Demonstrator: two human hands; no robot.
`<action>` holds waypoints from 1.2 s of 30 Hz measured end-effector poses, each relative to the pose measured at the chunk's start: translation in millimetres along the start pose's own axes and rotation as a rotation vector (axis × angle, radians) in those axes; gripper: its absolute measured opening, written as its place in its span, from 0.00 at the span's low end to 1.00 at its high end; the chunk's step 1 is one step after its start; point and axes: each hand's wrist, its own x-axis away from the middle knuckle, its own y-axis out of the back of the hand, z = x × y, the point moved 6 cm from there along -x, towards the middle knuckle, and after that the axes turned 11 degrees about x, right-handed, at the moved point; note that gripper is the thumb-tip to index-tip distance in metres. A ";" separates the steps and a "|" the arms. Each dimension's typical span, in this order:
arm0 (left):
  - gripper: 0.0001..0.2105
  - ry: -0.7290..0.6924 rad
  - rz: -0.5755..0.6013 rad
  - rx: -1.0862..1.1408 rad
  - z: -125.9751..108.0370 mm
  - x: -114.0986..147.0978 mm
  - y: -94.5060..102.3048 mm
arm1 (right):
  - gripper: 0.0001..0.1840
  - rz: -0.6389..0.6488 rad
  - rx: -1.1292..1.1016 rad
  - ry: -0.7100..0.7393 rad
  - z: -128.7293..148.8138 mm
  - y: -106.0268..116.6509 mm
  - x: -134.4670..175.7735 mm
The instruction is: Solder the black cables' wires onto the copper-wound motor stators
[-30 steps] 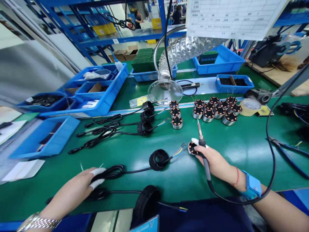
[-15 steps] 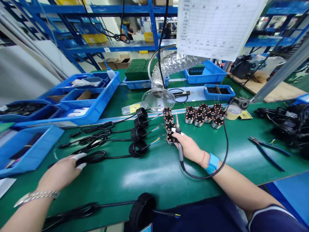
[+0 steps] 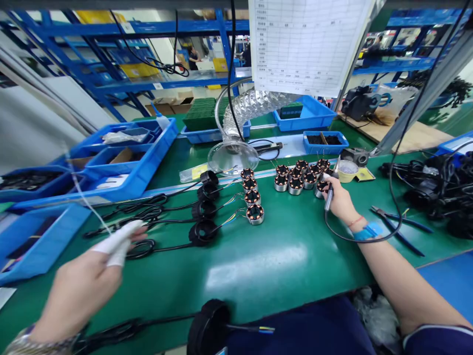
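Observation:
My left hand [image 3: 92, 268], with white finger covers, hovers over the coiled black cables, its fingers pinched together on a thin pale strand of solder wire [image 3: 86, 197]. A soldering iron [image 3: 328, 197] is gripped in my right hand [image 3: 342, 202], tip pointing up. The fingertips of that hand are at a copper-wound motor stator [image 3: 320, 190] at the right end of a cluster; whether they grip it is unclear. A column of several stators [image 3: 254, 214] stands mid-table. Their wires meet the coloured leads of black round housings [image 3: 203, 231] with cables [image 3: 142, 249].
A fume duct with a clear hood [image 3: 232, 158] hangs behind the stators. Pliers [image 3: 401, 227] and a heap of black cables [image 3: 424, 192] lie right. Blue bins [image 3: 148, 167] line the left. Another black housing [image 3: 209, 325] sits at the front edge.
My right hand has moved right with the soldering iron, from the stator column to the cluster. My left hand has lifted off the cable coil, and the pale strand now shows in it.

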 end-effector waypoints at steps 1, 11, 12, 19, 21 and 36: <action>0.22 -0.016 0.036 -0.008 -15.8 3.1 -3.5 | 0.22 0.008 -0.025 0.015 5.5 -0.5 7.6; 0.19 -0.380 0.282 0.450 -149.1 36.3 -50.8 | 0.15 0.292 -0.426 0.354 121.6 -5.6 116.6; 0.17 -0.295 0.387 0.525 -159.2 34.6 -60.1 | 0.16 0.305 -0.442 0.369 127.7 -5.0 120.3; 0.13 0.087 0.728 0.886 -203.1 18.1 -104.6 | 0.26 0.238 -0.393 0.395 129.0 3.4 112.5; 0.13 0.127 0.742 0.893 -210.8 14.2 -110.9 | 0.26 0.284 -0.423 0.382 128.8 -1.7 110.7; 0.11 0.229 0.891 1.151 -237.9 16.6 -132.1 | 0.23 0.367 -0.522 0.389 131.3 -9.0 111.6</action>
